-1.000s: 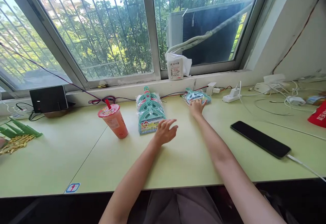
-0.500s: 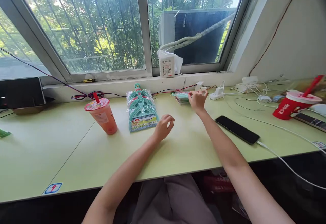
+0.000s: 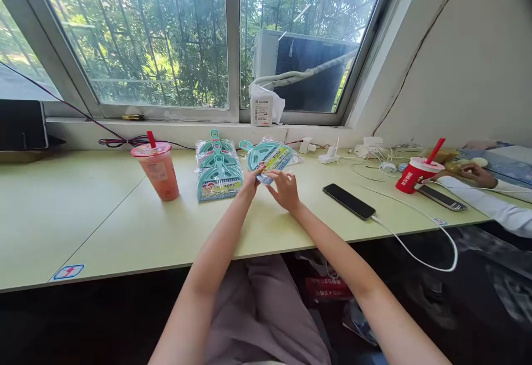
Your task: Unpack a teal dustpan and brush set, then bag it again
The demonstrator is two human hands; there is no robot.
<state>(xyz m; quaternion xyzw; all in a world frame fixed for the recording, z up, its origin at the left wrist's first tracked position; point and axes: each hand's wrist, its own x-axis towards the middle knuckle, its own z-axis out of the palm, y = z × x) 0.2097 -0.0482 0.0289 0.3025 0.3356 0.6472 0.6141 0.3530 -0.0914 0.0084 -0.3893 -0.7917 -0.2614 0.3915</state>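
Note:
A wrapped turquoise dustpan-and-brush set (image 3: 272,157) with a yellow and blue label is tilted up off the table between my hands. My left hand (image 3: 250,182) grips its lower left corner, thumb on the front. At the near edge, my right hand (image 3: 286,190) has its fingers bent over the label side and its thumb below. The set's handle points to the upper left. Just left of it, several similar wrapped dustpan sets (image 3: 220,175) lie overlapped in a row, handles toward the window.
A pink drink cup (image 3: 158,171) stands left of the row. To the right lie a black phone (image 3: 349,201) on a white cable, tangled chargers (image 3: 388,167) and a red cup (image 3: 415,175). Another person's hand (image 3: 477,176) is at far right. A small box (image 3: 261,111) sits on the sill.
The right hand has brought a dustpan set from the back of the table toward the middle. My left hand, empty before, has moved up and taken its corner. The view has shifted right.

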